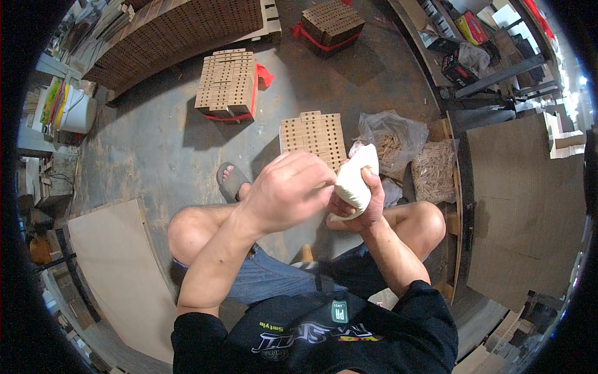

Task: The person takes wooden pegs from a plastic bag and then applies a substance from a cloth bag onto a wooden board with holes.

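Note:
I sit low with my knees apart. My right hand [364,202] grips a soft white squeeze bag [356,177] that looks filled, its twisted top pointing up. My left hand [288,190] reaches across and pinches at the bag's lower end; what its fingertips hold is hidden. Just beyond my hands a stack of light wooden blocks with rows of drilled holes [313,138] rests on the floor.
Clear plastic bags of small wooden dowels [395,140] [434,170] lie at the right. More drilled block bundles tied with red straps [227,84] [332,23] stand farther off. Flat boards [526,193] [118,268] flank me. A sandal [230,181] lies by my left knee.

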Tool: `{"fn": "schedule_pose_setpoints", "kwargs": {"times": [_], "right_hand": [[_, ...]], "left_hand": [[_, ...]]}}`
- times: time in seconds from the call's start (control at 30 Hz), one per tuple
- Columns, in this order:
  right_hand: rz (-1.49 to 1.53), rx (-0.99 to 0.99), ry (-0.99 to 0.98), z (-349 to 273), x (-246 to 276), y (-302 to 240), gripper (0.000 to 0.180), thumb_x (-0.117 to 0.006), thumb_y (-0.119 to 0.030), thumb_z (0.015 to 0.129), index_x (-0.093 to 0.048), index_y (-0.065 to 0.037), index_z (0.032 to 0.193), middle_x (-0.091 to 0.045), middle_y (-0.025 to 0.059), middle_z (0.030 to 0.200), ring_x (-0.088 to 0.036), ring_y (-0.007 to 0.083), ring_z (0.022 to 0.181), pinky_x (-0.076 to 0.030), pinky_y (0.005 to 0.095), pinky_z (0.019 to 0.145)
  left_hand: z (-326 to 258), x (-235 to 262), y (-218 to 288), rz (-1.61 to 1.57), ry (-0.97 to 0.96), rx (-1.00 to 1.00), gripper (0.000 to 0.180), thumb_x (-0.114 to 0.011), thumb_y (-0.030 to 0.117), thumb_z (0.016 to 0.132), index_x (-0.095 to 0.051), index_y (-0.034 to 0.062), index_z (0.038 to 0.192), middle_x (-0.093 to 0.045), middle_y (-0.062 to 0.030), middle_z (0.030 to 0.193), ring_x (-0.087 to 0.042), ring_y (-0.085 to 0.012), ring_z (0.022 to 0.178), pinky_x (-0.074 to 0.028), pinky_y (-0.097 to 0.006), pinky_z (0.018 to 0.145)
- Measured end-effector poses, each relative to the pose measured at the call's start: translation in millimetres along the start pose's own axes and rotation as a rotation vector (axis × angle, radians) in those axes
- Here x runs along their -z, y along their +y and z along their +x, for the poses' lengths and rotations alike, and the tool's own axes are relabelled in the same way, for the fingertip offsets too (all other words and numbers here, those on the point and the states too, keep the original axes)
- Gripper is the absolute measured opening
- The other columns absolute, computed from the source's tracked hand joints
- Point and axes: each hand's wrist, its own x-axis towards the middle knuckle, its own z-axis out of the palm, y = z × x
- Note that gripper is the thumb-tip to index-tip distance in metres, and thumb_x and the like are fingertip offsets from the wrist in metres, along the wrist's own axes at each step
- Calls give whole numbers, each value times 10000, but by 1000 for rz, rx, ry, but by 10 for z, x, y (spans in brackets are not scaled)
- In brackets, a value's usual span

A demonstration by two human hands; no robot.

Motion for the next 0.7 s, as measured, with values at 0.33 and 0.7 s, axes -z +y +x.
{"fn": "schedule_pose_setpoints", "kwargs": {"times": [0.33,0.7], "right_hand": [[-13,4,8,7,32,-13,476,-583,-468,902,-580,-64,1155,-658,77,808,-444,119,388,-378,275,402],[-318,428,-271,-31,153,-177,553,-693,-301,779,-488,-74,1240,-602,120,1103,-585,270,1063,-574,394,827]], "left_hand": [[27,154,7,60,29,-12,171,-713,35,745,-672,73,907,-672,-70,869,-666,-272,826,-509,-377,725],[-9,241,36,-197,-85,91,210,-610,-80,709,-700,32,861,-692,-84,868,-667,-249,825,-523,-339,741]]}}
